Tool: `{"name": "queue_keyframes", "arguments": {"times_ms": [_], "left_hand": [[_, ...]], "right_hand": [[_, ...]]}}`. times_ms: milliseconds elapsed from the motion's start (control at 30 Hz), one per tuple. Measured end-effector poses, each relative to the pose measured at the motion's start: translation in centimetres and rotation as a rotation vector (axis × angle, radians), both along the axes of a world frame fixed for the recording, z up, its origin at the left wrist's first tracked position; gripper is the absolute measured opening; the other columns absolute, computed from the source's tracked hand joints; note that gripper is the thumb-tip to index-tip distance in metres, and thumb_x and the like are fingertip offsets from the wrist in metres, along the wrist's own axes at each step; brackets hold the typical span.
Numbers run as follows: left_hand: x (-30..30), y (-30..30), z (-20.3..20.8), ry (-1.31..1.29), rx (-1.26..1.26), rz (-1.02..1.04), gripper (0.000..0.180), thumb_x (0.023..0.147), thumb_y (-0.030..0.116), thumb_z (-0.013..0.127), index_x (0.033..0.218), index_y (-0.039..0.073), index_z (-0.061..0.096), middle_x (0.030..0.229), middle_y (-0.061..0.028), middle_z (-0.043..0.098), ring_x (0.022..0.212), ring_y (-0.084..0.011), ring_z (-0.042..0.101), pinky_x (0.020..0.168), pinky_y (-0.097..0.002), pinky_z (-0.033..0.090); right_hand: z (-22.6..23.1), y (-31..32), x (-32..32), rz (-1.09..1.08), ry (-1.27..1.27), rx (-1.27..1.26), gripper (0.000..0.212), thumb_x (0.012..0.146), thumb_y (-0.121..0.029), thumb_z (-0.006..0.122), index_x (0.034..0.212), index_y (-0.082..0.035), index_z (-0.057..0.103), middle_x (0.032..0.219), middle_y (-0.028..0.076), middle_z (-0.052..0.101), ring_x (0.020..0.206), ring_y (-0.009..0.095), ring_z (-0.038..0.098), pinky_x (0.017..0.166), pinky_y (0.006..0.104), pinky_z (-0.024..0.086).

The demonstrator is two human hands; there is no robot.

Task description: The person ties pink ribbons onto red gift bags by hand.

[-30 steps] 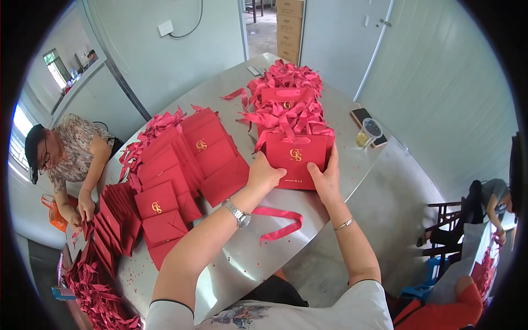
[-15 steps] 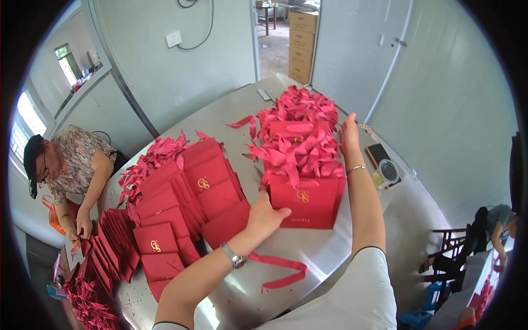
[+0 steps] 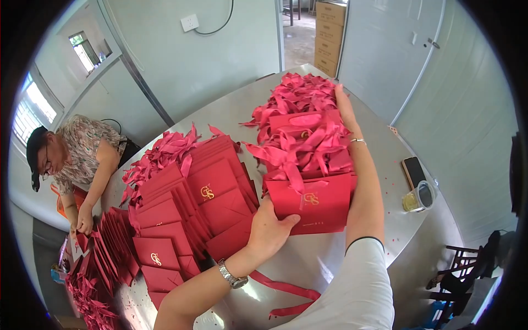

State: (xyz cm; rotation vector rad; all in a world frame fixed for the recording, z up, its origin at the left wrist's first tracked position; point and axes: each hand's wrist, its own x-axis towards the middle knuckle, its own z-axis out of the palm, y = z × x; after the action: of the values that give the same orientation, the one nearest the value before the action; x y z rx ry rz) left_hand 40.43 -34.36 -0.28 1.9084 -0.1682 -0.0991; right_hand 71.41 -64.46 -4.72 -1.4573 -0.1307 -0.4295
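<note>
The right hand (image 3: pixel 344 107) has moved to the bag row's (image 3: pixel 308 144) one-o'clock end, finger spread unclear; the left hand (image 3: pixel 270 228) grips the front bag (image 3: pixel 324 212), at its fingers' two o'clock.

The near red bag (image 3: pixel 319 212) is hiding most fingers of the left hand (image 3: pixel 269 228); its lettering (image 3: pixel 313 224) is looking too small to read. The palm of the right hand (image 3: pixel 345 107) is facing out of sight. Tangled ribbons (image 3: pixel 308 151) are partly covering the bags behind (image 3: pixel 279 120). The upper edge is cutting off furniture legs (image 3: pixel 291 14).
</note>
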Motion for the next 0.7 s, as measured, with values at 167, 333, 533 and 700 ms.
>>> {"name": "queue_keyframes", "arguments": {"times_ms": [167, 333, 533, 700], "left_hand": [[0.6, 1.2, 0.6, -0.010, 0.110, 0.060, 0.051, 0.077, 0.010, 0.072, 0.120, -0.002, 0.047, 0.110, -0.0249, 0.060, 0.104, -0.0417, 0.059, 0.089, -0.0455, 0.047], [0.6, -0.9, 0.1, -0.080, 0.185, 0.079, 0.052, 0.077, 0.013, 0.072, 0.118, -0.003, 0.045, 0.109, -0.0272, 0.060, 0.102, -0.0443, 0.058, 0.087, -0.0476, 0.047], [1.4, -1.6, -0.7, 0.042, 0.084, 0.169, 0.044, 0.076, 0.015, 0.073, 0.107, -0.005, 0.049, 0.101, -0.0278, 0.063, 0.099, -0.0450, 0.060, 0.085, -0.0484, 0.048], [1.3, -2.2, -1.0, -0.094, -0.047, 0.161, 0.043, 0.072, 0.012, 0.074, 0.103, -0.006, 0.050, 0.099, -0.0296, 0.061, 0.100, -0.0459, 0.058, 0.087, -0.0502, 0.047]], "right_hand": [[4.8, 6.4, -4.8, 0.150, 0.215, 0.432, 0.084, 0.096, -0.064, 0.034, 0.146, 0.003, 0.030, 0.150, 0.017, 0.036, 0.136, 0.027, 0.038, 0.112, 0.0359, 0.031], [2.0, 1.7, -8.1, -0.114, 0.221, 0.303, 0.080, 0.099, -0.057, 0.033, 0.149, 0.003, 0.019, 0.156, 0.019, 0.024, 0.145, 0.029, 0.023, 0.118, 0.0411, 0.016], [4.1, 2.7, -18.4, -0.164, 0.155, 0.271, 0.074, 0.100, -0.052, 0.038, 0.147, 0.003, 0.026, 0.152, 0.020, 0.030, 0.142, 0.028, 0.030, 0.116, 0.0397, 0.022], [5.3, 5.8, -28.7, -0.414, -0.017, -0.116, 0.050, 0.101, -0.031, 0.048, 0.138, 0.002, 0.043, 0.140, 0.015, 0.047, 0.128, 0.022, 0.045, 0.107, 0.0357, 0.035]]}}
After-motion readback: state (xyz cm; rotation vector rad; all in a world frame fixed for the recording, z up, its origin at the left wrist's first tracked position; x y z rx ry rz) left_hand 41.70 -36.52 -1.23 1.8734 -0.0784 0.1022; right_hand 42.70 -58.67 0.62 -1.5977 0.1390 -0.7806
